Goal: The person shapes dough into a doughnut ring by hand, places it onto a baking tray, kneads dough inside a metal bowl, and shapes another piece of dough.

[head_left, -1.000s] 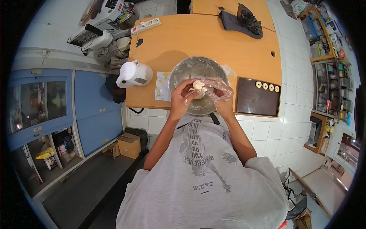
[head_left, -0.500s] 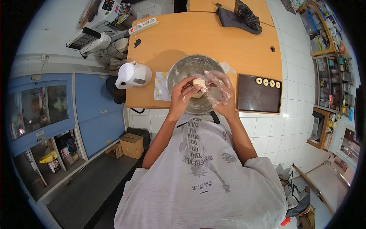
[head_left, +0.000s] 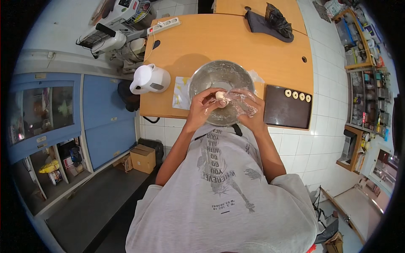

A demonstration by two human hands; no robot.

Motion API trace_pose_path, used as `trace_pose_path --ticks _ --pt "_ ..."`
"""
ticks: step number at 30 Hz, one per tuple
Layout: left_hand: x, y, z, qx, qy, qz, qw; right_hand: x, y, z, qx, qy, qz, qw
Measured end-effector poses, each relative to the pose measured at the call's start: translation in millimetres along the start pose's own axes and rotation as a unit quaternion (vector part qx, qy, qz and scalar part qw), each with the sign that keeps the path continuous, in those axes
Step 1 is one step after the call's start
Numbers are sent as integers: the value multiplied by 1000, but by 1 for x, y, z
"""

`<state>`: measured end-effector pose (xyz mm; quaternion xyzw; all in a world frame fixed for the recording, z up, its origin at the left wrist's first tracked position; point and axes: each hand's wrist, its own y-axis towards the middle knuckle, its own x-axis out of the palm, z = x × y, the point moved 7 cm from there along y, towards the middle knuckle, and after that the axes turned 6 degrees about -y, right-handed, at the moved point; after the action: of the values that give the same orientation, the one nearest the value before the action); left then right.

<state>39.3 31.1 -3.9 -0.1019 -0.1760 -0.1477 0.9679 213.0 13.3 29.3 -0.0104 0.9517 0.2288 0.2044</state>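
Note:
Over a wide metal mixing bowl (head_left: 200,76), my left hand (head_left: 201,110) is closed around a small pale lump of dough (head_left: 220,96). My right hand (head_left: 251,110) meets it from the other side, fingers bent and pressed together at the dough's right edge. White, sticky smears coat the right fingers, with a few on the left ones. The bowl's inner wall carries similar smears; my hands hide its near part. To the right lies a dark rectangular tray (head_left: 284,112) with several small dough rings (head_left: 295,96) in a row along its far side.
A white electric kettle (head_left: 157,80) and a patterned sheet (head_left: 181,93) are left of the bowl. Clear plastic (head_left: 256,77) lies behind its right side. A power strip (head_left: 163,25) and a dark cloth item (head_left: 260,25) with a black bag (head_left: 277,20) rest farther back on the table (head_left: 211,38).
My right hand's fingers have drawn together and come in against the dough. My left hand keeps its hold. The whole view has shifted slightly.

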Motion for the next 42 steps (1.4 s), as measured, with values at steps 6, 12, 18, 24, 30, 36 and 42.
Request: trace_pose_path --ticks 6,12,18,24,30,36,42 --pt "-1 -3 3 24 -16 7 1000 2 5 -11 -24 -26 23 999" --pt "-6 -7 2 52 0 17 998 -2 13 -18 19 32 41 998" --pt "-10 -9 6 53 -14 28 998 7 8 -12 -31 -9 -28 999" --pt "-22 -12 6 47 -29 40 998 12 28 -31 -86 -30 -44 995" --pt "-27 -8 5 34 -95 16 995 14 23 -28 -60 -38 -2 997" --pt "-23 -4 4 5 -88 -15 996 12 22 -35 -46 -47 -7 998" --pt "-15 -1 26 69 -60 0 996 7 26 -30 60 80 65 993"
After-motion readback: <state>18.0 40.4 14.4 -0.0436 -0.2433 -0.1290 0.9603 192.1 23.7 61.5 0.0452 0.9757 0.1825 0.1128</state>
